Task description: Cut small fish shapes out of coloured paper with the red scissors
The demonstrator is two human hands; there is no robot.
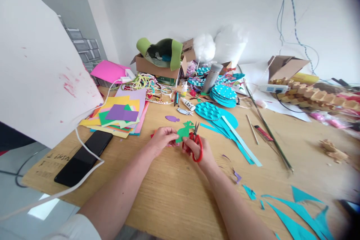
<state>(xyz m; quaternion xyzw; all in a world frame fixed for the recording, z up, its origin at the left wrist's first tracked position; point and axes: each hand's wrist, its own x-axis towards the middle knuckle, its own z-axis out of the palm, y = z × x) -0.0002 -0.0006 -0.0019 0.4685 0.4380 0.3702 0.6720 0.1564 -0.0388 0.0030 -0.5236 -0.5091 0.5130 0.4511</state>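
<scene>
My left hand (165,137) pinches the left edge of a green paper piece (184,131), which is partly cut into a shape with ragged bits at its top. Red-handled scissors (200,149) sit in my right hand (203,153), their blades pointing up and away, just right of the paper. My right thumb lies near the paper's lower edge. Under my left hand some red paper (152,135) shows in part. Beyond the hands lie a purple fish-shaped cutout (172,119) and a small drawn fish cutout (185,111).
Coloured paper sheets (120,114) are stacked at the left, near a black phone (84,157) crossed by a white cable. Blue discs (223,95), a grey flask (212,78) and a glue bottle (188,104) stand behind. Blue scraps (298,213) lie front right; a long stick (268,127) lies right.
</scene>
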